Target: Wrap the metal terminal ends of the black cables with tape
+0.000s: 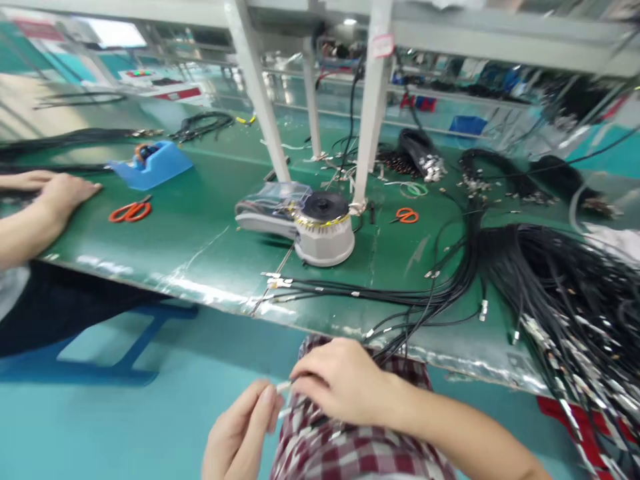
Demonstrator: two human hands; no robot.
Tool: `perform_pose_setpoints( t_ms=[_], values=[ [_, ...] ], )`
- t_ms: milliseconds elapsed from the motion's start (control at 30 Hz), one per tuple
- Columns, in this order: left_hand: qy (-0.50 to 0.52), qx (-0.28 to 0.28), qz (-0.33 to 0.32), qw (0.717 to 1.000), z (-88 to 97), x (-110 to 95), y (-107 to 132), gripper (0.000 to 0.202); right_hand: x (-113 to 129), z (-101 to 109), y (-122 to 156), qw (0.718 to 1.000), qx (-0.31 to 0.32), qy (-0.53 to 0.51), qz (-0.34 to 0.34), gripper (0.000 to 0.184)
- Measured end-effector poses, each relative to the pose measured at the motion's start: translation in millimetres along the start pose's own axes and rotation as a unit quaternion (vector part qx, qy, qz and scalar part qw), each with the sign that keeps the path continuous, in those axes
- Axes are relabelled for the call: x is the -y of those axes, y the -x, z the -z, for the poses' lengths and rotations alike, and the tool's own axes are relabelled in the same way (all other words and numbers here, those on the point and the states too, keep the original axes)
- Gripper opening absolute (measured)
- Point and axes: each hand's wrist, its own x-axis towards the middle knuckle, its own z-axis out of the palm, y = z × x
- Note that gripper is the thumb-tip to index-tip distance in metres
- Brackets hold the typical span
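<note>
Here, green workbench (195, 247) with black cables (550, 300), teal floor (150, 413) below

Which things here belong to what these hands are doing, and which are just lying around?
In use: right hand pinching a metal-tipped cable end, left hand beside it, black cable bundle.

Lying about: orange scissors, blue tape dispenser, round tape machine, co-worker's hand.

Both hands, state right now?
Left hand: closed, pinching the metal end of a black cable.
Right hand: closed, holding the same cable just behind that end.
</note>
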Motion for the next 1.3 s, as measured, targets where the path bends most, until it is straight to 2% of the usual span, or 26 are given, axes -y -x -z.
perform_pose_setpoints(
  t_ms=[133, 267, 400, 600, 800, 1300],
  values=[
    [0.049, -0.023, -0.03, 0.998, -7.5, -0.1, -7.3, 0.028, 1.8, 1.5, 2.9, 0.992, -0.001, -0.093, -0.088, 0.019],
    [0.226, -0.025, 0.007, 0.974, -17.6, -0.9, -15.4, 0.019, 0.9, -11.0, 3.1, 0.975, -0.056, -0.165, -0.14, 0.015],
    [0.319, -0.014, 0.038, 0.947, -23.6, -0.9, -17.3, 0.016, 1.1, -21.7, 6.1, 0.966, -0.062, -0.193, -0.162, 0.014],
    [0.365, -0.022, 0.087, 0.927, -26.9, 4.8, -22.3, 0.024, 2.3, -27.1, 6.7, 0.958, -0.063, -0.222, -0.173, 0.015],
    [0.416, 0.012, 0.101, 0.904, -32.4, 3.0, -26.5, 0.026, 0.7, -31.3, 8.3, 0.956, -0.077, -0.234, -0.159, 0.017],
    [0.427, 0.038, 0.105, 0.897, -38.9, 3.4, -28.8, 0.027, -5.1, -32.8, 12.4, 0.952, -0.099, -0.237, -0.168, 0.018]
  ],
)
